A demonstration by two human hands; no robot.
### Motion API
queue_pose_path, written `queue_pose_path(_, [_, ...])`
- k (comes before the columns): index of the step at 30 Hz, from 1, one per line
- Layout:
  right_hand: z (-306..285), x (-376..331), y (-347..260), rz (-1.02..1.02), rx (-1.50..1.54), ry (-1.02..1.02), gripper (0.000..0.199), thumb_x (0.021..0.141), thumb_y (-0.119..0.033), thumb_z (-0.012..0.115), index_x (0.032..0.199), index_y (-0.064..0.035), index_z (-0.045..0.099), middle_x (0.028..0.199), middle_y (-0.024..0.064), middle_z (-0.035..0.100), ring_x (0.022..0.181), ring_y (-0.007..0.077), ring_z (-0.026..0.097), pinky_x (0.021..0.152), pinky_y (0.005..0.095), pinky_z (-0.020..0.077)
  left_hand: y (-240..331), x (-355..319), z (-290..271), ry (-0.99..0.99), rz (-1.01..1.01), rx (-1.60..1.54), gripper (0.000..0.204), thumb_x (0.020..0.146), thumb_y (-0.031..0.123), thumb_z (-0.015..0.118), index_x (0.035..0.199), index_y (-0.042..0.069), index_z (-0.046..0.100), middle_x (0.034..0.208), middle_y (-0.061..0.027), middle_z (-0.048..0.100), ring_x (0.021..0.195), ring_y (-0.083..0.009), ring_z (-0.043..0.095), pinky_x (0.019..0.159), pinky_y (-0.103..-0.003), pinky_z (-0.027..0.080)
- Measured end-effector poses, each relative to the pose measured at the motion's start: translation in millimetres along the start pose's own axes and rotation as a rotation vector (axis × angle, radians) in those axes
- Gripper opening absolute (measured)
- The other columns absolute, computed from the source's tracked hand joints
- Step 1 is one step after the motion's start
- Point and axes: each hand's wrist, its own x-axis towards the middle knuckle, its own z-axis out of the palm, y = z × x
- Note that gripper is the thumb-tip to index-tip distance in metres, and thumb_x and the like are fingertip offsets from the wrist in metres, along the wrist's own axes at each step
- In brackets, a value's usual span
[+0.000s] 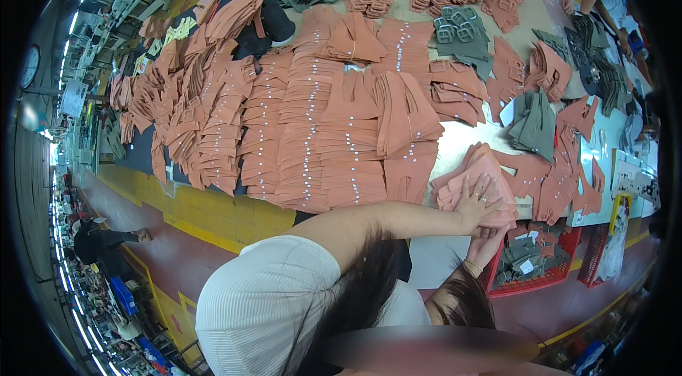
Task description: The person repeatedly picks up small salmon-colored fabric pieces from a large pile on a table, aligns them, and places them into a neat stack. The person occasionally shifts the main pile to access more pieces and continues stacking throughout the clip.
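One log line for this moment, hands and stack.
left hand: flat on pink fabric stack | right hand: under stack edge | table: rows of orange cut pieces

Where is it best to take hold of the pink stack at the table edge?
Probably at its near edge, from the person's side. The pink stack lies flat and overhangs the table edge. The left hand presses flat on top, while the right hand reaches up from below, so the loose pieces could be pinched together there.

Stack of cut fabric pieces (477, 180) at table (455, 140) near edge; crate (540, 273) below, prob. on floor.
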Motion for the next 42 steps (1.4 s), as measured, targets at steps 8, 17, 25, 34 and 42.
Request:
queue_pose_path(8, [17,-25,-17,-0.088,-0.159,-0.126,0.042,0.098,-0.036,0.045,0.126,-0.0059,0.047,0.116,0.0078,0.053,0.109,0.0232,0.052,0.095,0.0377,0.0426,-2,3,-9,-0.008,-0.036,-0.129,0.082,0.073,0.032,0.068,0.145,0.030,0.028,0.151,-0.0255,0.015,0.138,-0.0493,0.008,0.097,-0.077,0.007])
queue_pose_path(17, [12,-9,16,-0.095,-0.044,0.049,0.037,0.098,-0.032,0.045,0.124,-0.0058,0.051,0.117,0.0055,0.054,0.105,0.0152,0.052,0.088,0.0318,0.0436,-59,34,-67,-0.200,0.165,-0.776,0.084,0.066,0.003,0.064,0.143,0.011,0.029,0.137,-0.0220,0.039,0.124,-0.0348,0.044,0.102,-0.037,0.038])
queue_pose_path(25, [12,-5,31,-0.093,-0.105,0.134,0.035,0.095,-0.021,0.051,0.126,-0.0041,0.048,0.107,0.0026,0.055,0.093,0.0092,0.050,0.080,0.0260,0.0443,-79,35,-95,-0.379,-0.121,-1.208,0.081,0.069,-0.007,0.060,0.142,0.006,0.025,0.128,-0.0139,0.049,0.112,-0.0225,0.053,0.092,-0.031,0.044])
queue_pose_path(34, [59,8,37,-0.414,-0.252,-0.116,0.050,0.092,-0.023,0.054,0.135,-0.0015,0.042,0.128,0.0155,0.052,0.118,0.0222,0.050,0.098,0.0323,0.0408,-96,35,-92,-0.405,-0.141,-1.252,0.066,0.070,-0.002,0.061,0.131,0.000,0.037,0.117,-0.0122,0.057,0.104,-0.0217,0.057,0.089,-0.031,0.047])
queue_pose_path(42, [103,-8,30,-0.422,-0.452,-0.303,0.061,0.091,-0.025,0.057,0.142,-0.0039,0.032,0.144,0.0152,0.036,0.133,0.0250,0.036,0.105,0.0342,0.0348,-116,26,-111,-0.275,-0.205,-1.309,0.053,0.070,0.002,0.059,0.121,-0.004,0.047,0.105,-0.0111,0.060,0.092,-0.0193,0.060,0.082,-0.030,0.049])
